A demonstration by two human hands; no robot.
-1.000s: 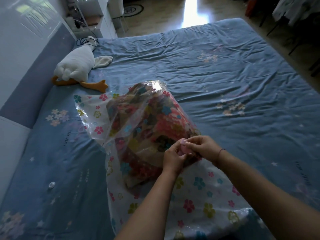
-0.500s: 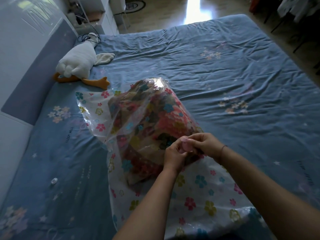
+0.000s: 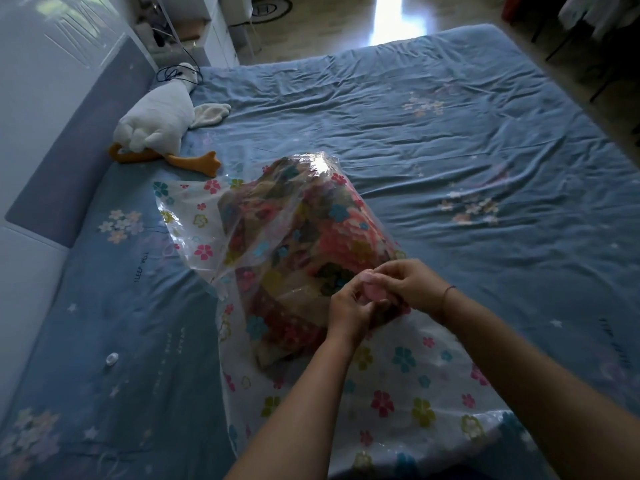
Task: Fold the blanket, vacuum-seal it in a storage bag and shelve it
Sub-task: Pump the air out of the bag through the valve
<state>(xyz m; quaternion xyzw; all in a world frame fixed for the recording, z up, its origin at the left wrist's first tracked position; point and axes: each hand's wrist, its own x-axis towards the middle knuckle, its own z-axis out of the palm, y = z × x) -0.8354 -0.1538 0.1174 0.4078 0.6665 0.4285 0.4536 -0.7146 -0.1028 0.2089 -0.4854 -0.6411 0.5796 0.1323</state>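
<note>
Little has moved since the earlier frames: the left hand (image 3: 349,313) and the right hand (image 3: 407,285) stay together at the same spot on the bundle, and only the view has drifted a touch. At the far left a padded headboard (image 3: 69,161), blue-grey above a white panel, runs along the side of the bed (image 3: 450,133), which has a creased blue sheet printed with pale flowers and stars. A small round white cap (image 3: 111,358) lies alone on the sheet near the headboard. Farther back a white plush goose (image 3: 156,129) with orange feet lies against the headboard, a dark cable (image 3: 173,72) looped at its head. Toward the middle, a clear storage bag (image 3: 187,220) printed with coloured flowers lies on the bed; its far end stands up loosely and its near end spreads flat under the person's forearms. Inside it the folded blanket (image 3: 304,244), a bright floral pattern of red, pink and teal, makes a tall rounded bundle. At the bundle's near right side both hands have curled fingers and pinch a small pink piece (image 3: 373,293) on the bag's surface, left fingers from below, right fingers from above. A thin thread bracelet (image 3: 446,296) circles the right wrist. Beyond the bed a glossy floor (image 3: 388,15) reflects bright light, and dim furniture stands at the far right, too dark to make out.
</note>
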